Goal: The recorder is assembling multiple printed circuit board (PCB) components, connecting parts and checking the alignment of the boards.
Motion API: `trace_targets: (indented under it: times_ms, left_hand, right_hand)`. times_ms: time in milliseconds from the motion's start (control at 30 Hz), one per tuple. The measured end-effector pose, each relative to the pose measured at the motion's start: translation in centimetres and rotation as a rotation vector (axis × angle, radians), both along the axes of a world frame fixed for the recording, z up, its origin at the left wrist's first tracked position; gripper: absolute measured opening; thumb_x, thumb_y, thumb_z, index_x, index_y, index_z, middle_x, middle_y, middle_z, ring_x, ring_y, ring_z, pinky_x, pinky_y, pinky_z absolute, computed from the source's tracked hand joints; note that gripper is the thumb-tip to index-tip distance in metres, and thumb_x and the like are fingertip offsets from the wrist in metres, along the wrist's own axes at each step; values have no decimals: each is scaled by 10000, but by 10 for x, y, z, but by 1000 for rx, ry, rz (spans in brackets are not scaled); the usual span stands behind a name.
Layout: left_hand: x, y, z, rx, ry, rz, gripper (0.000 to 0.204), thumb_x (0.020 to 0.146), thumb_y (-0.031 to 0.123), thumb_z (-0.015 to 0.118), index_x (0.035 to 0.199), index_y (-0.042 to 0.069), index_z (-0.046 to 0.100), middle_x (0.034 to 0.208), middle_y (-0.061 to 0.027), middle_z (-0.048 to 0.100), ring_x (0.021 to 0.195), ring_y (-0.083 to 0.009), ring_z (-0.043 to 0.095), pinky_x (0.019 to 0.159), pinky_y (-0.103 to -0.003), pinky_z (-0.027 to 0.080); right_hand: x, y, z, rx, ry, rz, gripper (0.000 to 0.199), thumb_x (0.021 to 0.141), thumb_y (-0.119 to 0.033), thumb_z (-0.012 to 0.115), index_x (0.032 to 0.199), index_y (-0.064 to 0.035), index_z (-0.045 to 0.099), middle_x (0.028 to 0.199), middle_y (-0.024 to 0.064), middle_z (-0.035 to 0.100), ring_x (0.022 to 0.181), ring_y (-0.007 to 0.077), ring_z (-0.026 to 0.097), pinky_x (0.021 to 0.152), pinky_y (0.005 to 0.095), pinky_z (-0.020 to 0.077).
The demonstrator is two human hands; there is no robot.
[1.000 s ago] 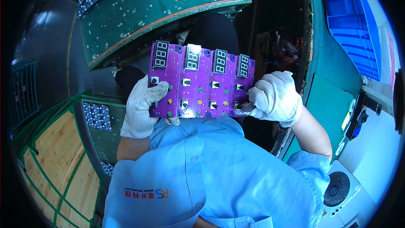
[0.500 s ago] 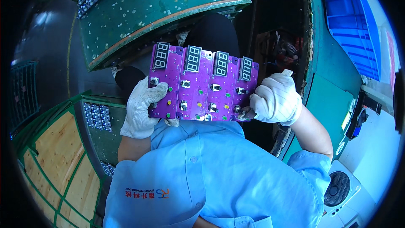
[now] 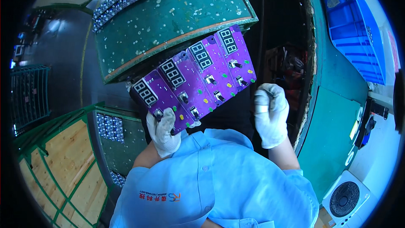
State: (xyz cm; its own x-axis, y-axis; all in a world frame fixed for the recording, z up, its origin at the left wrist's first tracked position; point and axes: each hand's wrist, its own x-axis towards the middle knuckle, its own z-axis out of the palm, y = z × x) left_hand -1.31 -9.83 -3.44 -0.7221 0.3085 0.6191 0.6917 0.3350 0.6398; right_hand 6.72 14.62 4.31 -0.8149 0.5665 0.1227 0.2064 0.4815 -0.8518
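A purple circuit board panel, made of several joined sections, hangs tilted in front of me, its right end higher. Each section carries a black digit display, knobbed shafts and small green and yellow parts. My left hand, in a white glove, grips the panel's lower left end, thumb on the face and other fingers mostly hidden behind. My right hand, gloved too, is apart from the panel, to the right of its lower edge. Its fingers are curled together; whether something small is between them cannot be made out.
Beyond the panel stands a green speckled bench with rows of small electronic parts along its back. Blue plastic bins sit on the green surface at right. A wood-panelled green frame and a fan flank me.
My right hand has let go of the panel's right end and drawn slightly down. The panel has tilted, its right end rising, while my left hand holding it has shifted down and right.
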Motion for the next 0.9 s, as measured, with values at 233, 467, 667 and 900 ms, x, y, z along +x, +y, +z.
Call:
trace_targets:
  times_ms: [233,467,667,900]
  left_hand:
    - [14,-9,-10,-618,639,414,853,679,622,596,1284,90,316,1246,-83,421,1083,-241,491,885,-456,433]
    - [21,-12,-24,-1384,1101,904,719,762,492,525,1276,32,324,1253,-129,417,1140,-259,435,960,-429,331]
    - [25,-15,-27,-2075,1461,1351,606,834,381,465,1269,-18,330,1258,-167,413,1188,-275,387,1024,-406,243]
    - [28,-16,-33,-2541,1687,1628,527,880,306,427,1262,-47,339,1247,-191,415,1204,-283,362,1062,-391,192]
  right_hand:
    - [-32,-10,7,316,18,17,266,766,-242,661,736,-26,508,577,90,523,457,224,515,418,278,410]
    - [-38,-6,13,437,78,63,249,779,-241,637,711,-48,496,539,67,481,434,207,487,393,283,388]
    - [-41,-7,18,484,47,67,264,768,-253,643,672,-56,495,528,59,476,427,206,490,386,283,386]
    - [-40,-3,15,496,27,82,285,759,-252,649,621,-64,485,510,51,471,420,209,489,380,284,381]
